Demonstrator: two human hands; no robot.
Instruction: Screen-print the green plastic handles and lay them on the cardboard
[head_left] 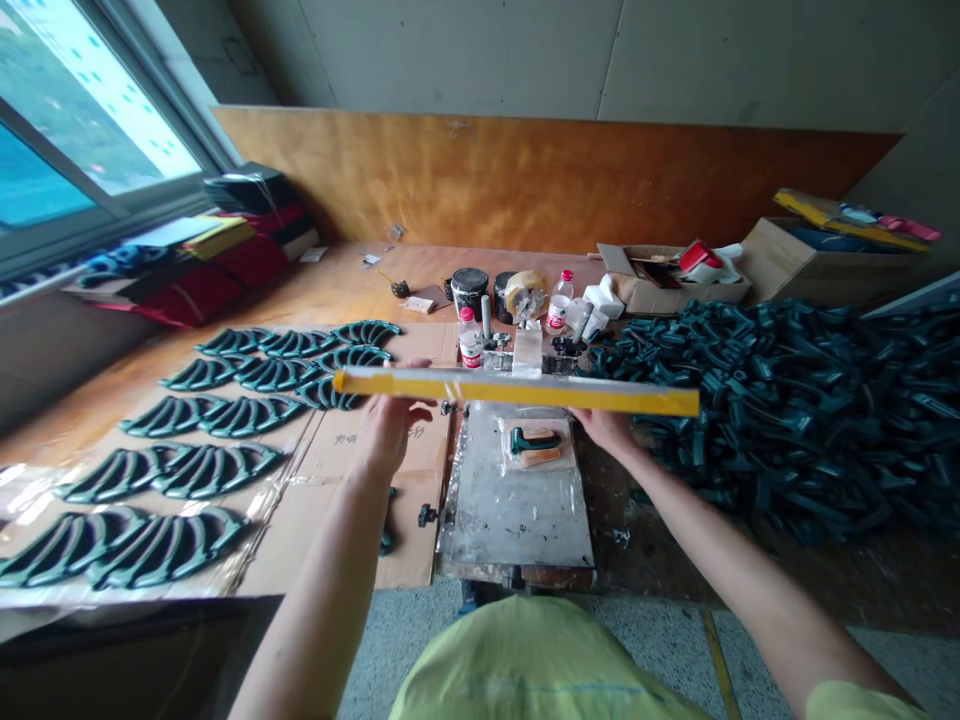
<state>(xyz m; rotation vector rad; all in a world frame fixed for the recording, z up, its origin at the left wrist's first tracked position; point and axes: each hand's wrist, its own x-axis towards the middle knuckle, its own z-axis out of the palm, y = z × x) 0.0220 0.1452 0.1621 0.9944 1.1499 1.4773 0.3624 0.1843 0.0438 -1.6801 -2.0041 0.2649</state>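
Both hands hold up a flat screen-printing frame (517,390), seen nearly edge-on, with yellow along its near side and a pale upper edge. My left hand (394,420) grips its left part and my right hand (604,428) grips it right of the middle; some fingers are hidden behind it. Below it lies a worn metal plate (517,510). On that plate a dark green plastic handle-shaped part (534,440) rests in a small holder. Behind the frame stand metal clamps with black knobs (568,346), partly covered.
Ribbed green fan-shaped parts (217,455) lie in rows on cardboard (330,500) at left. A large heap of dark green parts (765,420) covers the right. Behind stand a black tub (470,288), red-capped bottles (559,305), a tape roll (525,292) and cardboard boxes (682,295).
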